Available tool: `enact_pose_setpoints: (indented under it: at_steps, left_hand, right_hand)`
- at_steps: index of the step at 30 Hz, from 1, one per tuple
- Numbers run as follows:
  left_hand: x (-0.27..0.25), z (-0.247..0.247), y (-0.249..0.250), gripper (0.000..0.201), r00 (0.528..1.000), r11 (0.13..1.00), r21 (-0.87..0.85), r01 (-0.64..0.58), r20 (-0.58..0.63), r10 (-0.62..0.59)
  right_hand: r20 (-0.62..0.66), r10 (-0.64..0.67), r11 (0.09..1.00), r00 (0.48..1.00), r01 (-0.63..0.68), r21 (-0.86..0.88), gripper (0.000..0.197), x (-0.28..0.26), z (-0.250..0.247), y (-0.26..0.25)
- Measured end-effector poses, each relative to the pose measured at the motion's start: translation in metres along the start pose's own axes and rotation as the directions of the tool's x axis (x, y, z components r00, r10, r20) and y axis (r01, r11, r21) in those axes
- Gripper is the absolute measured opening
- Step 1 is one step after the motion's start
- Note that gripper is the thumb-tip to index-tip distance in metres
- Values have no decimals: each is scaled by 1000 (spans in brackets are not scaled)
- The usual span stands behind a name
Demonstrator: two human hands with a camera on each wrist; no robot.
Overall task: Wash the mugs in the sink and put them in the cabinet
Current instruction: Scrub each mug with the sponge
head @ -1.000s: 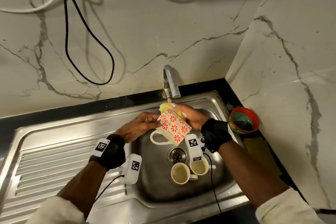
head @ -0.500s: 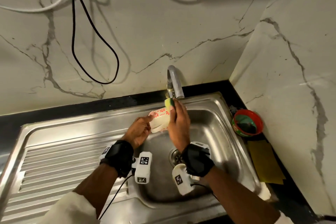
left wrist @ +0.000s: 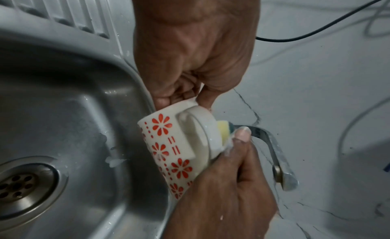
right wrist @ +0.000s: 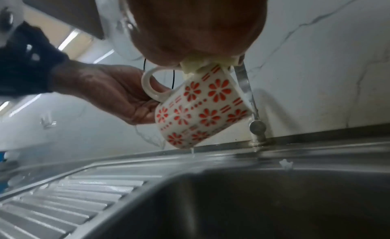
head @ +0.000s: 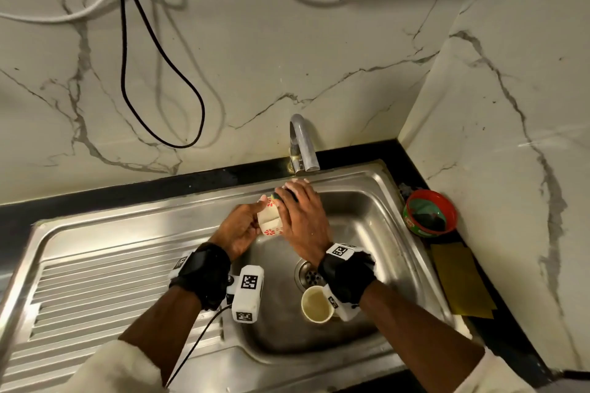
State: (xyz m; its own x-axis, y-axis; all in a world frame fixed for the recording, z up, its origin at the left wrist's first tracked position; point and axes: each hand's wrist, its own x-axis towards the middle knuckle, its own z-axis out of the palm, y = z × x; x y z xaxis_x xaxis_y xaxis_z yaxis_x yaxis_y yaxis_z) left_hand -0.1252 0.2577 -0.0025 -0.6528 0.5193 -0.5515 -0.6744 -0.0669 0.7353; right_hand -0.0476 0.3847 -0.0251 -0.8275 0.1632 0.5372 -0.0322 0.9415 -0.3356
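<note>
The left hand [head: 240, 228] grips a white mug [head: 269, 220] from its left side, fingers curled round the base end and thumb [head: 259, 203] laid along the top. In the right wrist view its fingers [right wrist: 135, 109] cup the mug's wall just beside the looped handle [right wrist: 151, 83]. The mug [left wrist: 177, 149] is cream-white, printed with orange-red eight-petal flowers, rows of dots and short double bars; it is held tilted above the sink basin [head: 360, 233], below the tap [head: 301, 143]. A milky drop hangs from its lowest edge [right wrist: 192, 150], and suds smear the rim.

To the right, the right hand [head: 303, 220] is clenched on a yellow sponge [left wrist: 223, 129] with a dark green backing, pressing it against the mug's mouth; the thumb [left wrist: 242, 134] pins the sponge at the rim. Foam squeezes out under the palm [right wrist: 202, 65].

Nearer the person than both hands, a plain cream mug [head: 316, 305] stands upright on the basin floor beside the drain [head: 308, 274], partly hidden by the right wrist.
</note>
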Motion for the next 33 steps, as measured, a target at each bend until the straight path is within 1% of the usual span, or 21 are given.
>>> enact_pose_setpoints:
  at_steps: [2,4,6,8,10,12,13,15,17,19,20,22,23,24,26,28,29,30,31,32,33]
  left_hand:
    - [2,-3,-4,26,1000,1000,-1,2,5,-2]
    - [3,-7,-7,26,999,1000,9,7,31,-8]
    - [4,-9,-6,26,997,999,-10,43,58,-43]
    - [3,-7,-7,21,995,996,-35,80,66,-77]
    - [4,-2,-9,18,993,994,-33,101,69,-99]
    - [5,0,-11,18,990,991,6,131,50,-131]
    - [4,3,-10,19,987,987,5,158,39,-158]
    - [1,8,-9,23,977,975,-73,208,71,-203]
    - [-1,11,-9,30,973,949,-222,225,99,-207]
    - [3,10,-9,31,975,911,-346,224,67,-214]
    - [6,9,-10,25,974,905,-362,224,64,-216]
    - [7,11,-12,10,977,922,-322,212,89,-194]
    - [8,12,-15,12,978,935,-288,205,90,-187]
    - [7,12,-16,19,979,943,-265,201,81,-186]
    - [7,14,-17,30,982,949,-253,187,58,-178]
    - [7,15,-16,28,985,961,-214,172,52,-165]
    - [7,16,-15,26,984,963,-203,178,51,-171]
    - [7,17,-13,25,981,965,-176,194,35,-191]
    - [5,15,-12,23,980,967,-154,201,23,-200]
    - [5,13,-12,19,975,968,-120,220,16,-220]
    - [6,10,-13,13,971,967,-94,238,11,-238]
  right_hand:
    - [-12,-103,994,995,104,33,42,-5,2,4]
    - [2,-211,976,978,211,46,50,-12,3,1]
    - [59,-276,961,959,276,-3,62,-13,3,3]
    - [114,-338,930,934,350,-112,70,-10,2,10]
    - [85,-438,869,895,445,-214,67,-4,1,16]
    - [43,-509,833,860,505,-226,62,3,0,21]
    - [29,-517,833,856,510,-215,59,5,0,23]
    - [-16,-492,861,871,483,-162,49,6,1,28]
    - [-92,-439,898,894,432,-86,38,5,-2,25]
    - [-169,-396,917,903,379,-125,36,6,-4,12]
    - [-189,-380,920,906,349,-176,35,7,-4,5]
    - [-226,-314,932,922,253,-261,34,9,-3,-5]
    - [-247,-276,940,929,207,-273,36,10,-3,-8]
    - [-264,-245,950,933,176,-259,37,12,-2,-9]
    - [-242,-124,984,962,88,-157,39,16,-3,-9]
    - [-162,100,995,982,-102,-5,46,17,-6,-13]
    - [-93,226,973,970,-221,68,54,16,-7,-15]
    - [-7,346,927,938,-341,158,62,17,-9,-16]
    - [80,467,839,880,-470,276,66,20,-13,-17]
    - [152,587,693,795,-590,415,66,24,-15,-16]
    - [204,714,476,670,-678,560,60,29,-20,-14]
